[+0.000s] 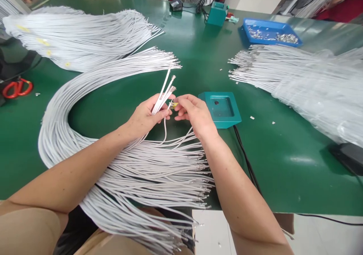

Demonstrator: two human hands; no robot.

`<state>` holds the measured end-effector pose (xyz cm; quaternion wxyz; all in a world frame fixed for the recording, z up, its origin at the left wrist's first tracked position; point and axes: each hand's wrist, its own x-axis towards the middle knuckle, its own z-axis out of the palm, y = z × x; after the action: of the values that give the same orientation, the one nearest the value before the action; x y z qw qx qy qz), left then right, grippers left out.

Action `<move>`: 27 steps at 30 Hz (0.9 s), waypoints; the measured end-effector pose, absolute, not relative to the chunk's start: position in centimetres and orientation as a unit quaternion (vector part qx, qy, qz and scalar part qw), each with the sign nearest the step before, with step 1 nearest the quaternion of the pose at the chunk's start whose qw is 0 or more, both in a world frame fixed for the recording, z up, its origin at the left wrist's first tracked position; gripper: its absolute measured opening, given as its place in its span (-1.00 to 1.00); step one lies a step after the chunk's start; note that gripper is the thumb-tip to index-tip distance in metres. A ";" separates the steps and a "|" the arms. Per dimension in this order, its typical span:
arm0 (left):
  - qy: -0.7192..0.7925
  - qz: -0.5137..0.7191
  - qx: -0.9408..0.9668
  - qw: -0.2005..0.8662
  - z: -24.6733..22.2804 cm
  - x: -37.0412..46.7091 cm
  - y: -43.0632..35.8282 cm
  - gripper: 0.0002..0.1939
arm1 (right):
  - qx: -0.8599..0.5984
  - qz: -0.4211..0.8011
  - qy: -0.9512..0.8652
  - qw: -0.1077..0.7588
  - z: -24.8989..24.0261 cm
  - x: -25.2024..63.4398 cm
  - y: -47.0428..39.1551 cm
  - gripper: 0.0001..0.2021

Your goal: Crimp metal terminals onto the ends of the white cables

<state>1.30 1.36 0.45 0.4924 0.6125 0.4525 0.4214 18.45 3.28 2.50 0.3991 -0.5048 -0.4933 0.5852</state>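
Observation:
My left hand (147, 115) is closed round a small bunch of white cables (161, 103), whose ends point up and away from me. Close to its right, the fingers of my right hand (193, 113) pinch a small yellow piece (174, 104) at the end of one white cable. Exactly how that cable end meets the yellow piece is too small to tell. A large bundle of white cables (53, 130) curves round on the left and runs beneath my forearms, its near ends fanned out below my hands.
Right of my hands stands a teal box (236, 115) with a black cord. Farther off lie a blue tray (272, 43) of small metal parts, another teal device (217, 14), cable piles (85, 35) (312, 81) on both sides, and red-handled scissors (17, 88). People are beyond the table.

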 end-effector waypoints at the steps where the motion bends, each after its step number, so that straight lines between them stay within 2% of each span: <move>1: 0.454 0.423 0.608 0.495 0.5 1.3 1.4 -0.55 | -0.496 0.568 -0.513 0.410 2.4 18.4 3.3 -0.82; 5: 0.451 0.427 0.561 0.547 0.8 1.3 1.4 -0.54 | -0.474 0.437 -0.659 0.387 1.5 18.3 3.2 -0.82; 9: 0.450 0.404 0.441 0.663 1.1 1.2 1.7 -0.52 | -0.456 0.151 -0.813 0.330 0.7 18.5 3.3 -0.74; 11: 0.472 0.396 0.407 0.675 1.1 1.1 2.0 -0.51 | -0.448 0.023 -0.850 0.275 0.6 18.7 3.5 -0.73; 13: 0.496 0.401 0.419 0.647 0.8 1.1 2.3 -0.50 | -0.469 -0.045 -0.854 0.223 0.7 19.0 3.7 -0.76; 18: 0.538 0.383 0.512 0.549 0.1 1.0 2.6 -0.48 | -0.511 -0.056 -0.851 0.111 0.9 19.3 4.2 -0.75; 27: 0.588 0.323 0.560 0.486 0.0 1.4 2.9 -0.50 | -0.518 -0.081 -0.845 0.103 0.7 19.4 4.6 -0.74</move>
<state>1.37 2.88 -0.02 0.4860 0.5603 0.5878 0.3231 19.37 4.61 0.69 0.1034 -0.5180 -0.8453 -0.0805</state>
